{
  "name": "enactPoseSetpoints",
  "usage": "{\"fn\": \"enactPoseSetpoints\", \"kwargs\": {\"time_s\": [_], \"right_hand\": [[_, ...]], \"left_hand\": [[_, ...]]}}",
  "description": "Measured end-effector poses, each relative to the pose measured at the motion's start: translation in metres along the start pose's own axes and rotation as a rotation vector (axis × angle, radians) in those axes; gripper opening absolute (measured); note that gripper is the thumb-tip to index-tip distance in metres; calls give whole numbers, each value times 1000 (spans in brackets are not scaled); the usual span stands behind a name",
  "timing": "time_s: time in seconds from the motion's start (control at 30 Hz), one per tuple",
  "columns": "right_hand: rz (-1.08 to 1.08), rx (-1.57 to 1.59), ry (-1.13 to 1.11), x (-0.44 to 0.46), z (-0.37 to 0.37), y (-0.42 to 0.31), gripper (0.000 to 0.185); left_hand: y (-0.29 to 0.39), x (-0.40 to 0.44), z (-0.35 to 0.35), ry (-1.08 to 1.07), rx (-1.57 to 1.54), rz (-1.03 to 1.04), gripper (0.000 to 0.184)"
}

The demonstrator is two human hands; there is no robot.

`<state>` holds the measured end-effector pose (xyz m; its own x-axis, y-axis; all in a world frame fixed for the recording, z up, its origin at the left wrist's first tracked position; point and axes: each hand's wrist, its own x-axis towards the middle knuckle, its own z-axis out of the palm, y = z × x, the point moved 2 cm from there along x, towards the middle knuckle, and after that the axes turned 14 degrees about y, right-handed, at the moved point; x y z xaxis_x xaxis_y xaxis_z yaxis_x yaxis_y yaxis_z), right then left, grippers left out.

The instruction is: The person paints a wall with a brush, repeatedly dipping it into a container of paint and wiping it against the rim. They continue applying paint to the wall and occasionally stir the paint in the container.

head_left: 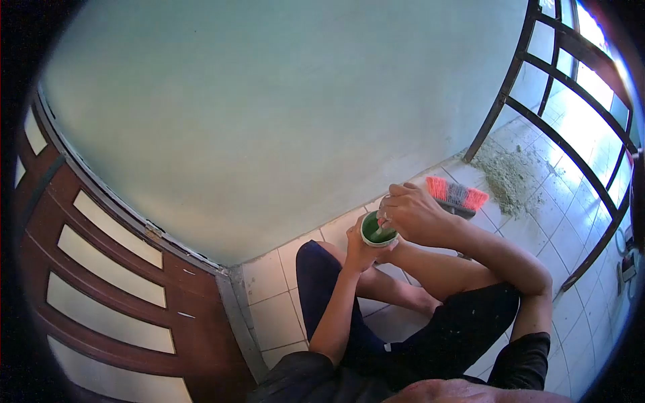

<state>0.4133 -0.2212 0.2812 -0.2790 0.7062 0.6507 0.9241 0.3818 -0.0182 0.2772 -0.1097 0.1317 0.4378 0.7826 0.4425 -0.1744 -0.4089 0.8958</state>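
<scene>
A small round cup (366, 240) with a pale rim and a green inside is held up by my left hand (358, 250), whose fingers wrap round its side. Over the cup's right edge, my right hand (408, 213) grips a light-coloured tool (380, 232) that dips into the cup. Its lower tip and what is in the cup are hard to make out. Both hands are above my crossed legs.
A broom head (457, 195) with pink and grey bristles lies just beyond my right hand. Behind it is a heap of grey debris (508, 176) on the tiles. A dark metal frame (566, 79) stands at right, a brown door (114, 289) at left, and a pale green wall (269, 121) ahead.
</scene>
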Motion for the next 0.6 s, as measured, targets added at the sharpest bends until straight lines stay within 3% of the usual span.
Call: {"fn": "enactPoseSetpoints", "kwargs": {"time_s": [0.37,0.43,0.6], "right_hand": [[-159,28,-137,67,66,-40,16],[-283,-14,-143,71,90,-49,15],[-321,4,-256,93,112,-53,10]], "left_hand": [[-46,0,-75,42,51,-40,75],[-62,-2,-93,33,63,-106,85],[-68,-5,-114,46,43,-51,77]]}}
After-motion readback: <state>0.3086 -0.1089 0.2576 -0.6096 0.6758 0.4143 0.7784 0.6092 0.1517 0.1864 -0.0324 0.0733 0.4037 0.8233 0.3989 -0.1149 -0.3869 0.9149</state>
